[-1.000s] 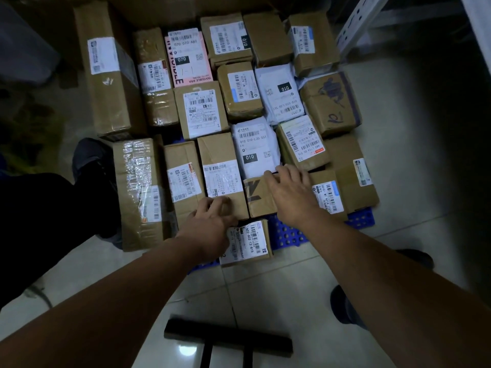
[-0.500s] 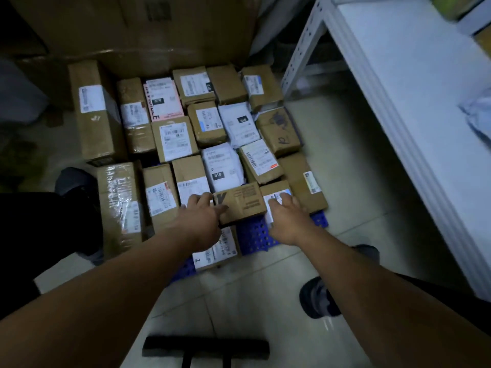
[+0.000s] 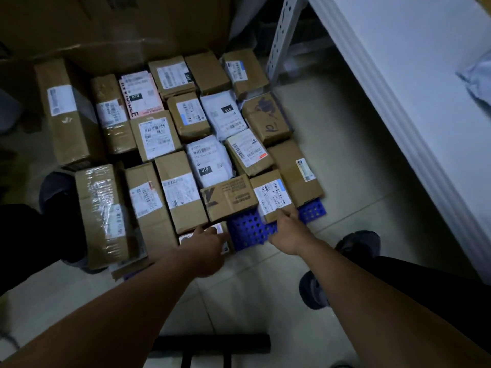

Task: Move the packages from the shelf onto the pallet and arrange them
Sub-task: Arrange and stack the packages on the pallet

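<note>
The right hand (image 3: 288, 232) pinches the near edge of a small rectangular cardboard box (image 3: 272, 196). The box lies label up on a blue perforated plastic pallet (image 3: 248, 231), its long axis running away from the person. To the left of that hand, the left hand (image 3: 207, 245) lies over a flat labelled package (image 3: 221, 229), whether gripping it cannot be told. Beyond both hands, brown taped cartons (image 3: 180, 192) and crinkled white mailers (image 3: 210, 163) fill the pallet in rows.

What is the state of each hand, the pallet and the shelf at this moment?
Left hand, lies over small package; grip unclear.
Right hand, fingers curled on labelled box's near edge.
Pallet, packed with packages, front strip bare.
Shelf, holds one pale bag.
</note>
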